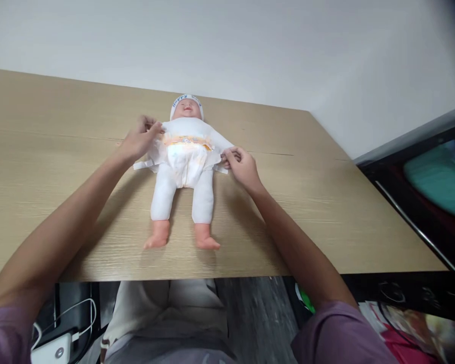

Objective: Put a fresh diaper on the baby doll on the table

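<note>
A baby doll with a white cloth body and a printed white cap lies on its back, feet toward me. Around its hips is a white diaper with an orange patterned waistband, its thin side flaps spread outward. My left hand is closed at the flap on the left, beside the doll's arm; its fingers are slightly blurred. My right hand pinches the flap on the right, near the end of the doll's other arm. Both small doll hands are hidden. A fastening tab sticks out below my left hand.
The wooden table meets a white wall at the back. To the right stands a dark-framed object with a teal item. Below the front edge are a white power bank with a cable and colourful packaging.
</note>
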Motion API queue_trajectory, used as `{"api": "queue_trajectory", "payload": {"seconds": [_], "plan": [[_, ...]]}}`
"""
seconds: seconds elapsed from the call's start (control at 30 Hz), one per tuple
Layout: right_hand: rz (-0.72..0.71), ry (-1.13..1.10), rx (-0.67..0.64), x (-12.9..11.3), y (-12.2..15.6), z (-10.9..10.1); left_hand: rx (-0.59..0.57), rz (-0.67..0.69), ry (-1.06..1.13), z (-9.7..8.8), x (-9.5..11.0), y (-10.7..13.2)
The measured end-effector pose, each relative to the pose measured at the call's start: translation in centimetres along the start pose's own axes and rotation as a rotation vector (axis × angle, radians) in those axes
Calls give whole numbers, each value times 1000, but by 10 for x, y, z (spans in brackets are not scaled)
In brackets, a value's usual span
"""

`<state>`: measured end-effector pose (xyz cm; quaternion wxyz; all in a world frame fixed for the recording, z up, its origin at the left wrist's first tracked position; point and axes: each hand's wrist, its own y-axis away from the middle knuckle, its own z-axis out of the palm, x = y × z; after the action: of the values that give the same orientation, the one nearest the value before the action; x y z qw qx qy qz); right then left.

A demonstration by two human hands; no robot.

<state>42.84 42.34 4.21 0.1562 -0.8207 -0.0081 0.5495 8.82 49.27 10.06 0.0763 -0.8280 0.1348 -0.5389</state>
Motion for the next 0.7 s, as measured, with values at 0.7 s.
{"api": "queue_trajectory", "payload": {"seconds": [0.7], "plan": [[42, 61, -102, 6, 11, -23, -330, 545, -660, 93, 63, 22]]}}
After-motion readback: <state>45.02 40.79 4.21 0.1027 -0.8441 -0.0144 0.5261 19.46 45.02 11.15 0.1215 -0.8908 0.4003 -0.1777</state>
